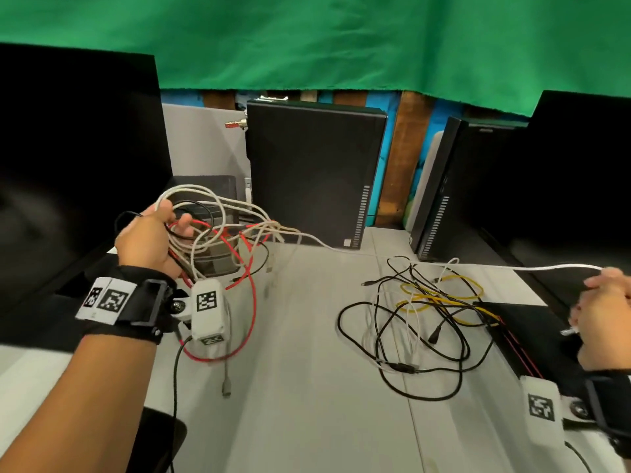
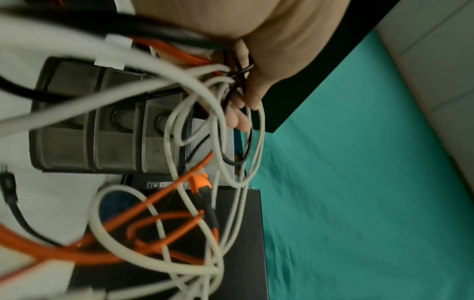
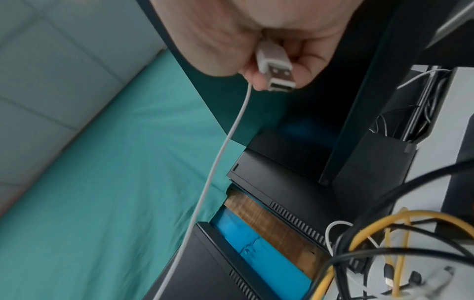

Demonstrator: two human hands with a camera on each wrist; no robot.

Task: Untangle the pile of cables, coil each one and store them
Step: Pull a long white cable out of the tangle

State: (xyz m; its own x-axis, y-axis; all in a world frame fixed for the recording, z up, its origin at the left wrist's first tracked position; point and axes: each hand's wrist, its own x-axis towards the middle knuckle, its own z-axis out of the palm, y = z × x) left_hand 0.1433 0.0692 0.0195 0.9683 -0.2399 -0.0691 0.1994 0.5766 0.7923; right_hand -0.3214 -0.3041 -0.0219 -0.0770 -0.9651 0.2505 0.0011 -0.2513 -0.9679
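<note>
1. Basically, the left hand [image 1: 146, 238] holds a bunch of cables [image 1: 218, 230] raised above the back-left part of the desk [image 1: 307, 387], fingers curled round the white, red and black strands. Probably this keeps the knot off the surface so single strands can slide free.
2. Right hand [image 1: 604, 315] sits at the desk's right edge, fingers curled round the end of a white cable [image 1: 426, 261]; the right wrist view shows its USB plug [image 3: 275, 67] sticking out of the closed fist.
3. That white cable runs nearly straight and taut across the back of the desk, long axis left to right, from the bunch to the right hand. Plug end is at the right; in the wrist view the plug's metal mouth faces away from the palm, toward the camera.
4. Likely reason for the spread hands: pulling one cable lengthwise out of the tangle while the other hand anchors the rest.
5. Red cable [image 1: 246, 302] hangs in a loose loop below the left hand, down toward the desk's front-left; a grey plug end [image 1: 226, 384] dangles under it.
6. Second pile [image 1: 420, 322] of black, yellow and white cables lies flat on the right half of the desk, not held, well apart from the raised bunch. The taut cable passes behind it.
7. A grey tray [image 2: 102, 121] with compartments sits below the bunch in the left wrist view, near the back-left corner; probably the storage spot, cannot tell for sure.
8. Task judged early: nothing coiled yet in view.
</note>
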